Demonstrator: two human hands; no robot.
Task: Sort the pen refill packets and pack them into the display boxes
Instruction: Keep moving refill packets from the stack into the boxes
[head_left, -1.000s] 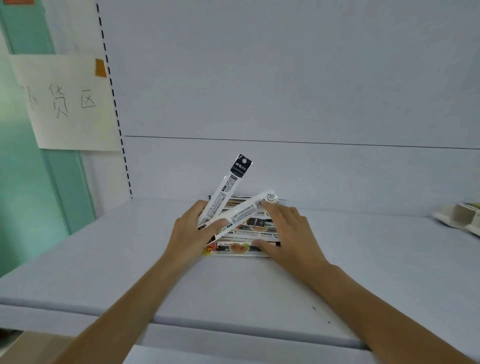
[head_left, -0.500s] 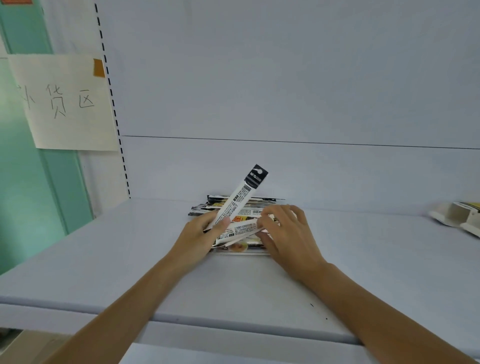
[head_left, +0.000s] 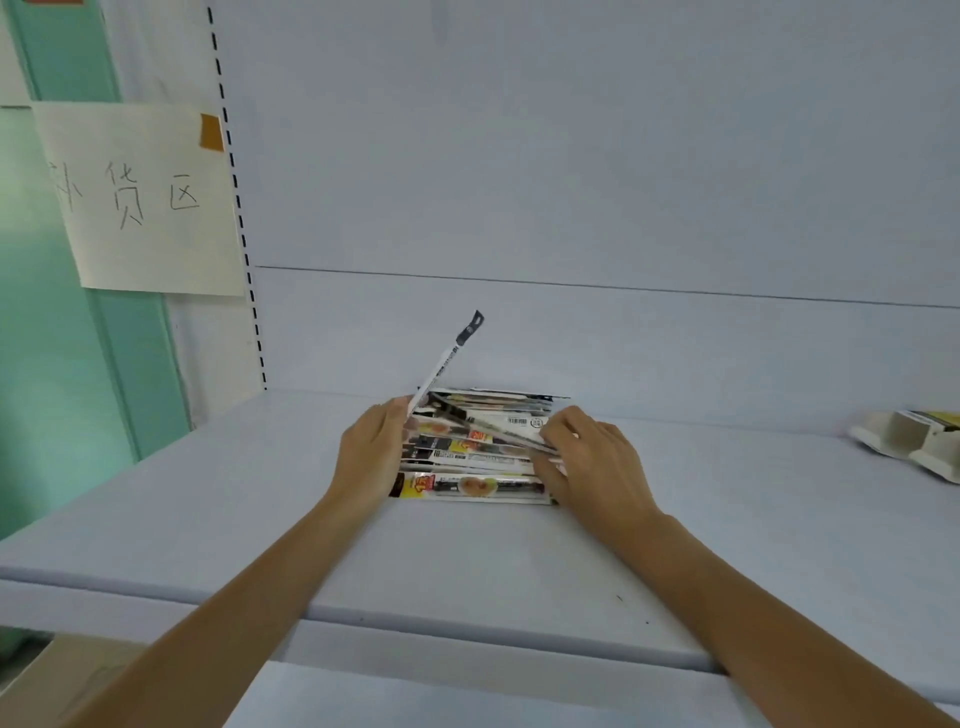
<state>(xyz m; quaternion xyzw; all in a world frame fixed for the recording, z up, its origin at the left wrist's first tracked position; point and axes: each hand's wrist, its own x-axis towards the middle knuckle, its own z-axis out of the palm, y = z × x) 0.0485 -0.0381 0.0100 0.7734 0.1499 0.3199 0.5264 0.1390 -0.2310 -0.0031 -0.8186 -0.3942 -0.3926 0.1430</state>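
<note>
Single head cam, wide-angle: looks forward and slightly down over pale blue-grey flat shelf board (head_left: 208, 519), close to near edge, facing far plain back panel (head_left: 571, 156).

Bright, even, diffuse indoor light. Faint soft shadows on pale grey metal shelf (head_left: 779, 545). Overall slightly soft; edges bowed by wide angle. Thin white refill packet (head_left: 445, 364) motion-blurred.

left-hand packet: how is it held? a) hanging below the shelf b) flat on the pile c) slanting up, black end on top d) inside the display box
c: the left hand pinches the white packet by its lower end, slanting up above the pile, black tip uppermost; the right hand holds a second packet across the pile
</note>
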